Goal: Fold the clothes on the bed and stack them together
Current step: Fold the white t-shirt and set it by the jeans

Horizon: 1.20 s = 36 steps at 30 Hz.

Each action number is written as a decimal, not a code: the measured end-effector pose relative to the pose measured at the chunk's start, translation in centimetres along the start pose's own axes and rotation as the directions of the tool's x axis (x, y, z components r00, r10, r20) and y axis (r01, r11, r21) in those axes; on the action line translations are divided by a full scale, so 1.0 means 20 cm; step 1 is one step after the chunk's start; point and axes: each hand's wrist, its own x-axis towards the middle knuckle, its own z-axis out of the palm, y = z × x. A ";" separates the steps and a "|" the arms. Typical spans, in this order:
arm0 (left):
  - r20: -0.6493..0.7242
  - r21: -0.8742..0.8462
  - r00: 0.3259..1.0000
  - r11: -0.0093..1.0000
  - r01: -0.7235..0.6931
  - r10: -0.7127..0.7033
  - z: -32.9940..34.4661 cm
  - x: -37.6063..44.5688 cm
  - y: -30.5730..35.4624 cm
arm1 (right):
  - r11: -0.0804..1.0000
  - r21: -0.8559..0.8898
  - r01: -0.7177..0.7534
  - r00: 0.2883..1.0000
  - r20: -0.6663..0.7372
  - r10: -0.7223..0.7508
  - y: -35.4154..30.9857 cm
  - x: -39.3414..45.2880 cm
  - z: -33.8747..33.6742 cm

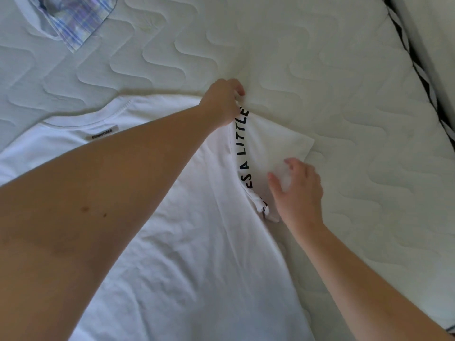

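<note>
A white T-shirt (187, 237) lies flat on the bed, back side up, its collar label toward the upper left. Black lettering runs along the turned-over right edge. My left hand (222, 100) reaches across and pinches the shirt at the right shoulder, lifting that fold slightly. My right hand (296, 190) rests on the right sleeve (275, 141), its fingers curled around a bit of the sleeve's cloth. The sleeve sticks out to the right onto the mattress.
A blue-and-white plaid garment (73, 18) lies at the top left corner. The quilted white mattress (320, 57) spreads all around. Its edge with black-and-white trim (418, 77) runs down the right side.
</note>
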 end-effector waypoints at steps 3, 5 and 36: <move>0.009 -0.001 1.000 1.000 -0.001 0.001 0.00 -0.01 -0.01 | 0.997 0.040 -0.068 0.997 0.030 0.067 0.04 0.14 -0.04; 0.045 0.063 0.999 0.998 -0.025 0.022 -0.01 -0.02 -0.02 | 0.996 0.025 -0.088 0.991 0.106 0.085 0.05 0.25 -0.05; -0.010 -0.637 0.995 0.767 0.070 -0.099 -0.44 -0.49 -0.44 | 0.788 0.514 0.340 0.695 0.427 -0.578 -0.81 -0.29 -0.23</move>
